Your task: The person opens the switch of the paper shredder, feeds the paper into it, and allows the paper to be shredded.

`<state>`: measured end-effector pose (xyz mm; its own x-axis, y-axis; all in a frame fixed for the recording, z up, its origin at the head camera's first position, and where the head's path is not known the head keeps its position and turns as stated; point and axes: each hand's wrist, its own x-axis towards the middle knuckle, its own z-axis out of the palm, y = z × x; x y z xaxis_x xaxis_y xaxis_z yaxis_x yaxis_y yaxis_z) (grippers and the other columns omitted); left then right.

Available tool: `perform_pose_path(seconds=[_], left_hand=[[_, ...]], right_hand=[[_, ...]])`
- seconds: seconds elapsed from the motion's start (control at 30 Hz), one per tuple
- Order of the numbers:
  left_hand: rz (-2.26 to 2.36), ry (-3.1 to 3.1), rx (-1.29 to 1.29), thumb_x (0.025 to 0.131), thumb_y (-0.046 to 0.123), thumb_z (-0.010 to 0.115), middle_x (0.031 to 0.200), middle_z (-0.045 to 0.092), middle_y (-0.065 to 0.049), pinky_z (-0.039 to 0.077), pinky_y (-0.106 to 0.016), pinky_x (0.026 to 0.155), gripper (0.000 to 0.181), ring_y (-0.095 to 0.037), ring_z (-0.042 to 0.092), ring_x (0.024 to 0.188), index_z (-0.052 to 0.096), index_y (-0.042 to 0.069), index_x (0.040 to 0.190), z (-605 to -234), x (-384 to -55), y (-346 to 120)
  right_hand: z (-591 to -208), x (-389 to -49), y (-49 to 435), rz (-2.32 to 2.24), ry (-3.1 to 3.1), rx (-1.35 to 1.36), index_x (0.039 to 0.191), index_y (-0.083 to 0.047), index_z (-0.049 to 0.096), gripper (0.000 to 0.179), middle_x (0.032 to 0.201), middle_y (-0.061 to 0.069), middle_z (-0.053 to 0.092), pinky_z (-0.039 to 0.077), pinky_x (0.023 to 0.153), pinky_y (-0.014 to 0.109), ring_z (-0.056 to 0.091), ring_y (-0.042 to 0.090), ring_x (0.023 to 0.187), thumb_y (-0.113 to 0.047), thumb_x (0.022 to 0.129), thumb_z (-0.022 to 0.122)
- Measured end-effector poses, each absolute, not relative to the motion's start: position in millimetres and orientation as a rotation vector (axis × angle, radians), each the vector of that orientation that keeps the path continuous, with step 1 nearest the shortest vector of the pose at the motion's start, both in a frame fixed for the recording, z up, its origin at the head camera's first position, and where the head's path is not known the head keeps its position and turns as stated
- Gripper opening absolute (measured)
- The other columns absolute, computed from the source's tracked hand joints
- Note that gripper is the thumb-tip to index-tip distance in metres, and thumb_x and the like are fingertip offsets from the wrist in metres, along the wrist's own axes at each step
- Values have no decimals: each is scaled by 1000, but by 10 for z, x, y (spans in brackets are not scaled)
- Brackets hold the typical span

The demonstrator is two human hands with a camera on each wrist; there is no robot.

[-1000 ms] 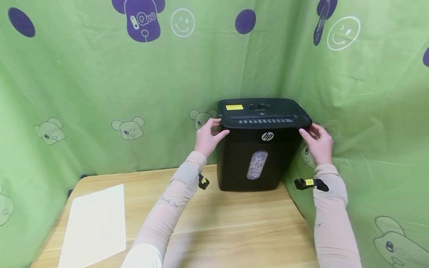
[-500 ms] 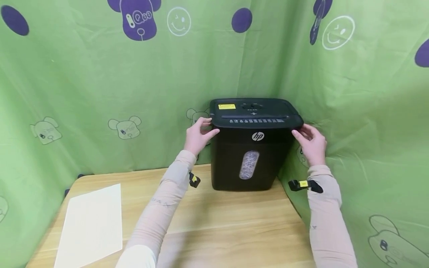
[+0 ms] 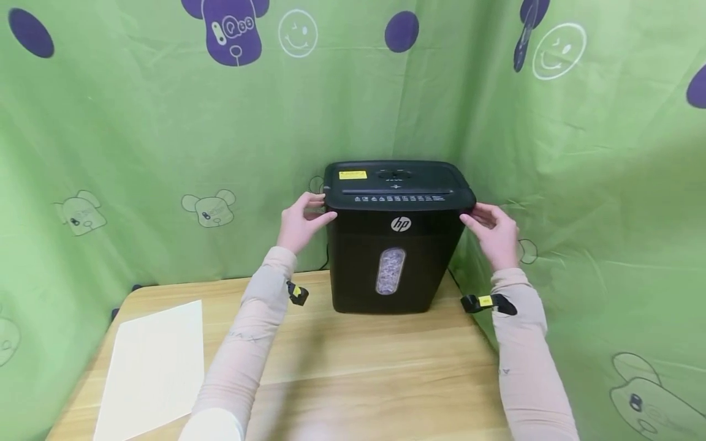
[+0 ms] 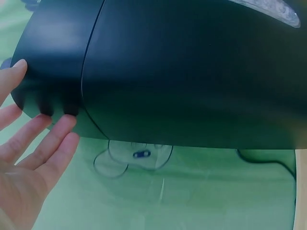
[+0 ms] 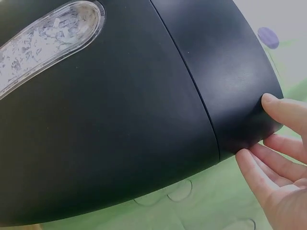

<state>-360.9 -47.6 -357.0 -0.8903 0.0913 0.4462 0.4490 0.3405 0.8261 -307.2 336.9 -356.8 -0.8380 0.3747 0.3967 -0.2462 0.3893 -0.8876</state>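
A black HP paper shredder (image 3: 358, 257) stands upright at the back of the table, with shredded paper visible through its clear front window (image 3: 390, 271). My left hand (image 3: 300, 223) holds the upper left corner, thumb on the front and fingers along the side. On the opposite corner my right hand (image 3: 493, 236) grips the head in the same way. In the left wrist view, fingertips (image 4: 69, 122) press the side of the shredder's upper part, above the seam. The right wrist view shows the thumb (image 5: 271, 99) on the front face and the other fingers at the side.
A white sheet of paper (image 3: 154, 367) lies on the left of the wooden table (image 3: 353, 367). Green curtain (image 3: 138, 153) with printed bears surrounds the back and sides. A black cord (image 4: 268, 161) runs behind the shredder.
The shredder has shifted left along the back of the table, away from the right curtain. Both hands have moved left with it, keeping their hold on its upper corners.
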Motion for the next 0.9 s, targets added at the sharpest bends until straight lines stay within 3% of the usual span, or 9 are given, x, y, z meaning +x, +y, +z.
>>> perform_pose_path(seconds=[0.47, 0.9], left_hand=[[-1599, -2297, -367, 78, 39, 81, 122, 69, -11, 56, -45, 90, 51, -33, 70, 102, 63, 21, 123, -3591, -3532, -1057], [-1554, -2318, -255, 79, 39, 80, 125, 67, -14, 54, -47, 94, 55, -35, 68, 106, 61, 18, 127, -3569, -3437, -1583]], right_hand=[[-3603, -3124, 2835, 1478, -2124, -14, 122, -3, 64, 45, 123, 17, 67, 51, 88, 13, 63, -6, 94, -23, 84, 77], [-3626, -3298, 2321, 1554, -2087, 94, 119, -2, 66, 44, 119, 17, 69, 54, 91, 21, 67, 28, 109, -22, 82, 79]])
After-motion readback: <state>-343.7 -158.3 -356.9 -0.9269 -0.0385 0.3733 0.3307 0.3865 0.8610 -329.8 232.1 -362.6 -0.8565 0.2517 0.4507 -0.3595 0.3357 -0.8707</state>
